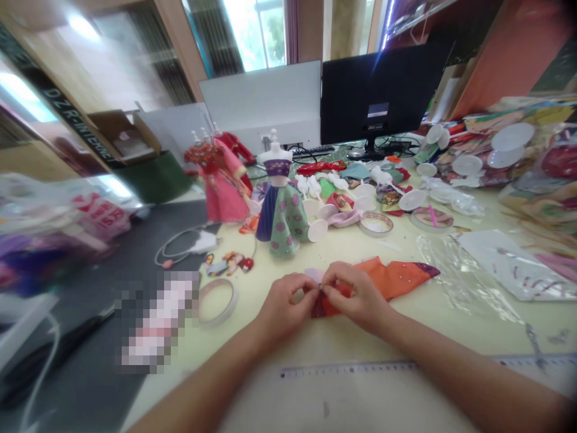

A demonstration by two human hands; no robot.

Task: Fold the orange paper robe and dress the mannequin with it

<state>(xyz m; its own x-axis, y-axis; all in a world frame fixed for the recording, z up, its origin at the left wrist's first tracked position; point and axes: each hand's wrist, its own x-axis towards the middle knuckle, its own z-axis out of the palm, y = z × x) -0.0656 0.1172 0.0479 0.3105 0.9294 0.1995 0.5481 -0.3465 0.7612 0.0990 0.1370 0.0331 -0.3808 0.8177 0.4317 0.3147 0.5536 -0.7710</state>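
Both hands met at the middle of the counter (360,337), pinching the near end of an orange cloth piece (392,278). The left hand (283,307) had its fingers curled, thumb and forefinger closed on a pale pink bit at the cloth's edge. The right hand (356,297) was clenched in the same way, fingertips touching those of the left, gripping the darker red hem below. The cloth lay flat on the counter and ran off toward 2 o'clock from the hands, ending in a purple tip.

At 12 o'clock from the hands stood a small mannequin in a green and purple dress (282,210), upright, and at about 11 o'clock another in a pink dress (220,180). A roll of clear tape (219,300) lay at 9 o'clock, just beside the left wrist. A ruler (360,368) lay across the counter at 6 o'clock, under the forearms. Clear plastic wrapping (455,264) sat at 3 o'clock, near the cloth's tip. White doll stands (318,230) and scraps were scattered beyond, before a dark monitor (383,96).
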